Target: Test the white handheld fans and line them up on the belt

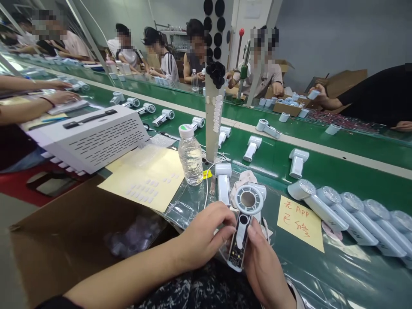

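Observation:
A white handheld fan (243, 214) with a round head and an uncovered handle showing its circuit board is held upright just above the bench edge. My left hand (204, 234) is closed, its fingertips pinched against the left side of the handle. My right hand (262, 264) wraps around the handle from below and the right, thumb along its side. Another white fan (223, 182) lies flat on the bench just behind, beside a crumpled cloth (244, 179).
A water bottle (190, 155) stands left of a white post (215, 98). A yellow sheet with small stickers (146, 180), a white perforated box (93, 137), a yellow note (301, 223), a row of fans (347, 210), a green conveyor (273, 150) carrying fans, and several seated workers opposite.

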{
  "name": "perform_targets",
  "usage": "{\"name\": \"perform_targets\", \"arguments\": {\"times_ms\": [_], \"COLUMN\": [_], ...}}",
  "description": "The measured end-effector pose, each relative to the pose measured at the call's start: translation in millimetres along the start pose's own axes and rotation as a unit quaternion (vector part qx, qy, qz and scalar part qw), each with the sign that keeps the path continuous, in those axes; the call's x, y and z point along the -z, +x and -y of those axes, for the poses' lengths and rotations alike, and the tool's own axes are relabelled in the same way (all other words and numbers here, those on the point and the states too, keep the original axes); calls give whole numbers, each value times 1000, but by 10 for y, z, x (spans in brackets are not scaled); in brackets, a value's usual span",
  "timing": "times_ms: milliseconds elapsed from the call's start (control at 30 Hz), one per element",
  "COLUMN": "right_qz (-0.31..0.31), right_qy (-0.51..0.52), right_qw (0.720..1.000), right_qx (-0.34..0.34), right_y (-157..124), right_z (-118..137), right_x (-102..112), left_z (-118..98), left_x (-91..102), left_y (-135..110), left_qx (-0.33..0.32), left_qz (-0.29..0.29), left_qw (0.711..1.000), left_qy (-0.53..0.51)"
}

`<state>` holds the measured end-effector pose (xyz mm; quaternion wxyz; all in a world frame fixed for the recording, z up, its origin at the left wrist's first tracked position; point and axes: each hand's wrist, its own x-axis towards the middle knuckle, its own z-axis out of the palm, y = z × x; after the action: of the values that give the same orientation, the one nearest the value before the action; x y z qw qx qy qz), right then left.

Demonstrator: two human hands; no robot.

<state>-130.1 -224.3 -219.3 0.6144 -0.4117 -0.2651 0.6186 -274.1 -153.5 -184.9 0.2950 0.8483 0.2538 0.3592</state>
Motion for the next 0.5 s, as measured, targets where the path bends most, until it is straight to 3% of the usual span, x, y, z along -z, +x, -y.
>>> {"name": "perform_targets", "arguments": {"times_ms": [67, 133, 233, 267, 300, 400, 500], "right_qz": [6, 9, 6, 8, 10, 22, 22], "right_qy": [30, 41, 46, 48, 47, 37, 52], "right_qw": [998, 997, 996, 996, 996, 996, 995], "right_qx": [-46, -67, -71, -73, -75, -78, -85], "right_y": [-20, -41, -54, -53, -52, -51, -67], "right_z": [29, 41, 28, 22, 17, 23, 59], "right_x": [-27, -37, -43, -48, -55, -80, -98], "left_z": [118, 322, 747, 902, 1054, 1447, 1703], "left_x": [190, 535, 1247, 1484, 1695, 2101, 2210], "left_y": [-16, -15, -18, -32, -53, -157, -260], "left_qx": [-15, 17, 211, 283, 343, 388, 396], "left_qz": [-53, -147, -295, -291, -243, -136, -63], "left_qw": [996, 976, 882, 847, 822, 822, 830], "left_qy": [68, 156, 300, 342, 384, 394, 386]}}
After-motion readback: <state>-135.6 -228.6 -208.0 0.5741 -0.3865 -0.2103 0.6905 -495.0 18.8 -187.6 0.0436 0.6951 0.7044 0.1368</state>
